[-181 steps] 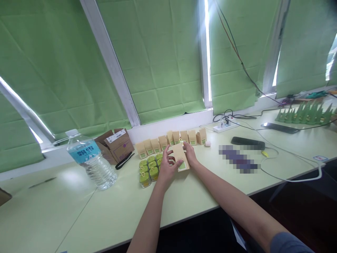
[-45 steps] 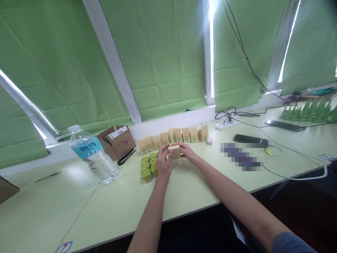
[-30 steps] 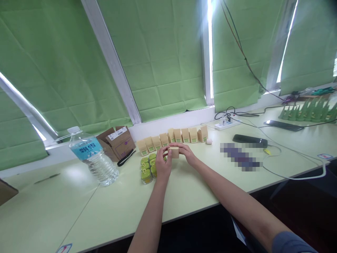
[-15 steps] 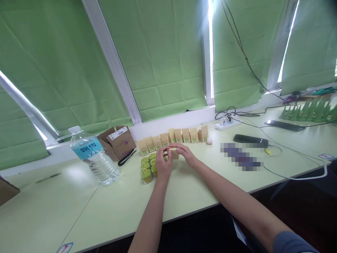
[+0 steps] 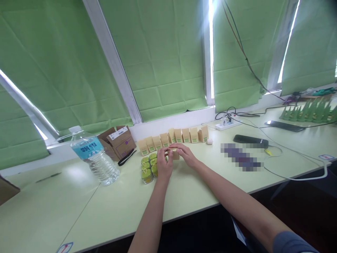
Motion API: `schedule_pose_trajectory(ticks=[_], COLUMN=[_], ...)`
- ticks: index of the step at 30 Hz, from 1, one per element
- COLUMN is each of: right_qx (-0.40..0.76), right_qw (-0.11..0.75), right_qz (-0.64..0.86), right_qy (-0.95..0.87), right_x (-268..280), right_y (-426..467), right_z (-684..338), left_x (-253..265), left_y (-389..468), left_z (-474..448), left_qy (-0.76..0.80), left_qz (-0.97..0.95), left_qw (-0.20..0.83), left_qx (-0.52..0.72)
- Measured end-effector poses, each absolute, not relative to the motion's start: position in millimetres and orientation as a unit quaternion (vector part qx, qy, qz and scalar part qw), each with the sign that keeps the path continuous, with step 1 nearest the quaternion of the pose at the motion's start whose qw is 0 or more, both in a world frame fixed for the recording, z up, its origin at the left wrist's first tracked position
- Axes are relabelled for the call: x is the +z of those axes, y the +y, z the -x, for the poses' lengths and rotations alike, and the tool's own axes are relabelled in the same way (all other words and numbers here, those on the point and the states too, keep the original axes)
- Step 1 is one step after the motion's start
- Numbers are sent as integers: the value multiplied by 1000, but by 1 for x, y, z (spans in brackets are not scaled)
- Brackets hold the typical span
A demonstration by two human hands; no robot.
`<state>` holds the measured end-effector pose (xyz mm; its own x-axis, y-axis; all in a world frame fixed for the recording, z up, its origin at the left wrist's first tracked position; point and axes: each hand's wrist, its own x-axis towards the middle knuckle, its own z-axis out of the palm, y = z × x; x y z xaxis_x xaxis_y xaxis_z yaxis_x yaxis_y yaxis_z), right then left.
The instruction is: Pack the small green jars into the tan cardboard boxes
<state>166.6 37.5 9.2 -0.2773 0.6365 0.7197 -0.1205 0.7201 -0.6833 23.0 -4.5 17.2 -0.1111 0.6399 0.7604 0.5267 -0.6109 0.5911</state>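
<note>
A small tan paper box is held between my two hands over the table. My left hand grips its left side with bent fingers. From the right, my right hand closes on its far edge and right side. Partly behind my left hand stand several small clear jars with green lids, packed close together. Behind my hands runs a row of small tan paper boxes with green labels, standing upright. A small whitish object lies at the row's right end.
To the left stand a large water bottle and an open cardboard box with a black strap before it. On the right are a black phone-like device, cables, a power strip and green pointed items. A pen lies far left.
My hands stay around the small paper box, with only a slight shift of my left fingers and the box. Everything else stands where it was.
</note>
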Motion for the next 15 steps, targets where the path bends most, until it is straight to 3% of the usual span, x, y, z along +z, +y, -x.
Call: schedule_pose_trajectory(ticks=[15], right_qx=[285], right_qw=[568], right_qz=[198], right_qy=[-746], right_x=[7], right_y=[38], right_z=[-165], left_x=[17], left_y=[-5], left_z=[-21], left_qy=[430], left_qz=[-682], left_qw=[58], left_qx=[589])
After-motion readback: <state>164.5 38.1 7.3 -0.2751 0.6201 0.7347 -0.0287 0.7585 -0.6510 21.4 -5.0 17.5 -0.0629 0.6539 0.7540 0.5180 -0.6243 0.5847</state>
